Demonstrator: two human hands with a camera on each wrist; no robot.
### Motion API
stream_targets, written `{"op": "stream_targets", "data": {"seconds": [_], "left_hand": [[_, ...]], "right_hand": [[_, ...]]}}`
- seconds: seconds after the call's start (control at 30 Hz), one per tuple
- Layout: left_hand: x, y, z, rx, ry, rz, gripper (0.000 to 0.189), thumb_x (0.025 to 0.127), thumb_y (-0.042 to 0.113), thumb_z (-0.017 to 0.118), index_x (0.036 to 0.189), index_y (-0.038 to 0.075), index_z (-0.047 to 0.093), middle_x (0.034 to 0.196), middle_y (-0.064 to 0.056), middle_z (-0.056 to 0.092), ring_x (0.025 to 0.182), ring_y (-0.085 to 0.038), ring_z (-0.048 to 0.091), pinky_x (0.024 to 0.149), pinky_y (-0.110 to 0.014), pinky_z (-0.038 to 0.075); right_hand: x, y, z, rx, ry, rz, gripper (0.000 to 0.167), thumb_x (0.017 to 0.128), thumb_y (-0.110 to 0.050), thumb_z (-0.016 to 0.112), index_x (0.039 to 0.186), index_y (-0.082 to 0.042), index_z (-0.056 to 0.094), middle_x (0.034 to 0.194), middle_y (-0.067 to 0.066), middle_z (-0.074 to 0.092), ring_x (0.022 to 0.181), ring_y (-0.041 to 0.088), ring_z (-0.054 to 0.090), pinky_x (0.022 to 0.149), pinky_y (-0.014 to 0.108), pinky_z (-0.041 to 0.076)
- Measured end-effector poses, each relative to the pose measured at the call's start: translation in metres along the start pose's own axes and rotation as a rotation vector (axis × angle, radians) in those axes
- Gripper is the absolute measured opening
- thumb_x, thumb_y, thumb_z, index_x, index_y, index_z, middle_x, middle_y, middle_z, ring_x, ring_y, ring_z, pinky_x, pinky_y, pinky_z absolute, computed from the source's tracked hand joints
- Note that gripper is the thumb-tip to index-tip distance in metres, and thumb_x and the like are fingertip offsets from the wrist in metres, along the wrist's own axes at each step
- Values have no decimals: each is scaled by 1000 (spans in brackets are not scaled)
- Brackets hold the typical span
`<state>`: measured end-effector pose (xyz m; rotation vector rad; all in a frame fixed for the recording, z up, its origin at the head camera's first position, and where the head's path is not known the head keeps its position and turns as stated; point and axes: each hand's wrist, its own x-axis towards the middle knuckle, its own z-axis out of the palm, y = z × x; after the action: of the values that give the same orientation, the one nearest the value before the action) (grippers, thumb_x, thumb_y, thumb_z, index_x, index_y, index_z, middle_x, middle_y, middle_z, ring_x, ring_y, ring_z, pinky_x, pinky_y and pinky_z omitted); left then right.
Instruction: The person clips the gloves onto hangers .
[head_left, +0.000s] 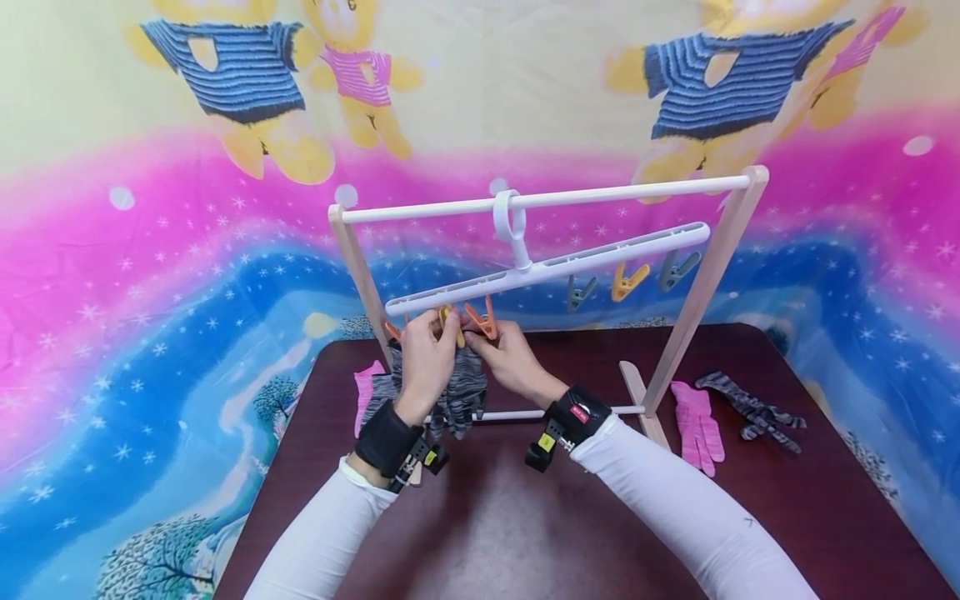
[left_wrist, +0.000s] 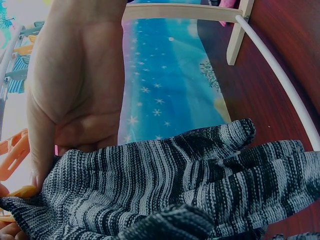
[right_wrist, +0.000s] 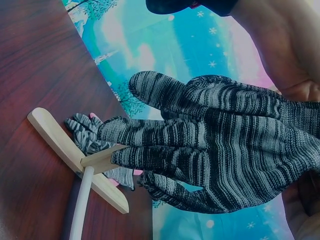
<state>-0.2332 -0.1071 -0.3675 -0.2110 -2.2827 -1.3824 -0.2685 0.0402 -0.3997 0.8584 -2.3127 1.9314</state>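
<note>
In the head view my left hand (head_left: 427,358) pinches a yellow clothespin (head_left: 460,338) under the low left end of the white hanger (head_left: 540,272). A black-and-grey striped knit glove (head_left: 459,392) hangs below it, fingers down. My right hand (head_left: 513,358) pinches the glove's cuff beside the clothespin, fingertips partly hidden. The left wrist view shows the yellow clothespin (left_wrist: 22,192) at the cuff of the glove (left_wrist: 145,175). In the right wrist view the glove (right_wrist: 245,155) spreads out, with more striped knit behind it. An orange clothespin (head_left: 482,318) hangs close to my right fingers.
The hanger's ring hooks over a white rod (head_left: 630,192) on a wooden stand (head_left: 705,292). At its raised end hang a yellow clothespin (head_left: 628,283) and grey ones (head_left: 678,270). A pink glove (head_left: 697,427) and a striped glove (head_left: 750,408) lie right on the dark table (head_left: 825,517).
</note>
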Motion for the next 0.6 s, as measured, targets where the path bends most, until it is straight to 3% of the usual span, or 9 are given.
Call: {"op": "stream_targets", "data": {"seconds": [0.07,0.17,0.27,0.47,0.6], "left_hand": [[0,-1,0,2,-6,-6,33,107,27,51,101,3,73,61,-9,60,47,-13,40,48,-24,30],[0,-1,0,1,-18,-22,32,106,27,52,106,4,74,72,-12,70,49,-14,42,49,-24,30],[-1,-2,-1,1,-18,-30,31,106,27,54,109,4,74,82,-12,76,51,-13,45,50,-24,30],[-1,-2,-2,-2,-8,-34,29,104,28,57,104,4,73,60,-7,57,49,-13,41,49,-24,28],[-1,-3,-2,-5,-9,-49,30,103,30,59,100,3,70,56,-1,49,48,-13,40,49,-24,28]], "right_hand": [[0,0,-1,-7,5,5,26,103,-11,55,122,3,68,92,15,70,83,6,62,84,26,53],[0,1,-1,-7,5,17,24,103,-12,56,116,3,69,66,3,51,60,3,44,65,23,41],[1,2,-1,1,4,25,23,103,-12,56,114,3,70,60,-2,37,54,7,35,60,23,34],[1,3,0,6,6,27,21,102,-11,58,111,3,70,59,-1,35,52,10,32,57,26,31],[2,3,1,14,10,33,22,102,-11,58,114,3,70,61,-1,37,54,11,34,63,26,36]]}}
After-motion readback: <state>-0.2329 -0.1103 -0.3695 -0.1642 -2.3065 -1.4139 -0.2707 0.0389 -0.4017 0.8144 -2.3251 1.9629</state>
